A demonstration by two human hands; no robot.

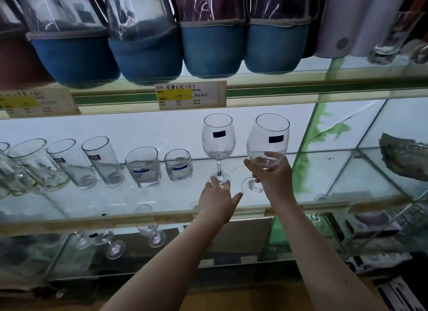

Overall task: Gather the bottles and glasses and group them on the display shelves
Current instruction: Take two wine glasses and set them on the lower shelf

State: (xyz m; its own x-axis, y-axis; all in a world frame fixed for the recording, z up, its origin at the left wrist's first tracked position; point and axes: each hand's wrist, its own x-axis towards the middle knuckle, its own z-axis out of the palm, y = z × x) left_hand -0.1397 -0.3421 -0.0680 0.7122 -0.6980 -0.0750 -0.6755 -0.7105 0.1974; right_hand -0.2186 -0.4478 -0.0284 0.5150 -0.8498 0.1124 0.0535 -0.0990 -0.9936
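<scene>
Two wine glasses stand on the lit glass middle shelf (pixel 139 199). My left hand (pixel 217 198) rests with its fingertips on the foot of the left wine glass (pixel 218 139), thumb spread out to the right. My right hand (pixel 273 176) cups the bowl of the right wine glass (pixel 268 139) from below, fingers curled round it; its foot sits on the shelf. To the left stand two short tumblers (pixel 178 165) and several tall glasses (pixel 102 160) in a row.
The upper shelf holds blue padded bags (pixel 213 49) with clear tops and a price label (pixel 190 94) on its edge. More wine glasses (pixel 150 227) show on the lower shelf. A dark bowl-like object (pixel 405 158) sits at the far right.
</scene>
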